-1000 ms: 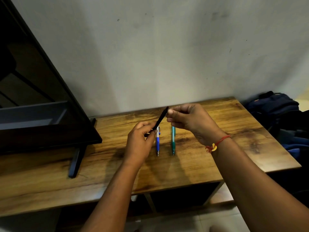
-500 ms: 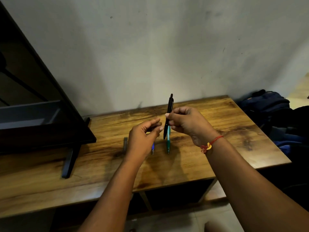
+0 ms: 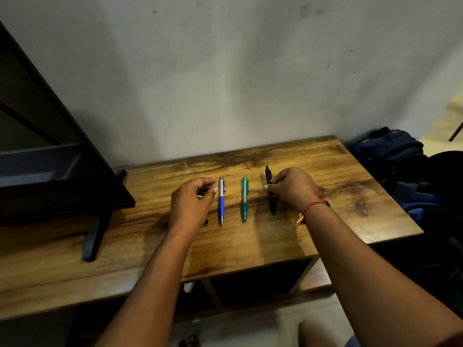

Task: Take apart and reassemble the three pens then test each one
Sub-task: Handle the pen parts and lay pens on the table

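Observation:
Three pens lie side by side on the wooden table [image 3: 325, 221], tips toward me. A blue and silver pen [image 3: 221, 200] is on the left and a green pen [image 3: 244, 199] in the middle. On the right, my right hand [image 3: 293, 187] pinches the middle of the black pen [image 3: 271, 205], which lies flat on the wood. My left hand [image 3: 191, 204] hovers just left of the blue pen with fingers loosely curled and holds nothing. A small dark piece [image 3: 206, 221] lies on the table, mostly hidden under my left hand.
A black screen [image 3: 50, 159] on a stand foot [image 3: 94, 236] fills the table's left side. Dark bags [image 3: 400, 156] are piled on the floor past the right edge. A grey wall rises directly behind the table.
My right hand has lowered the black pen from upright in the air down onto the table, right of the green pen. My left hand has let go and drifted left of the blue pen.

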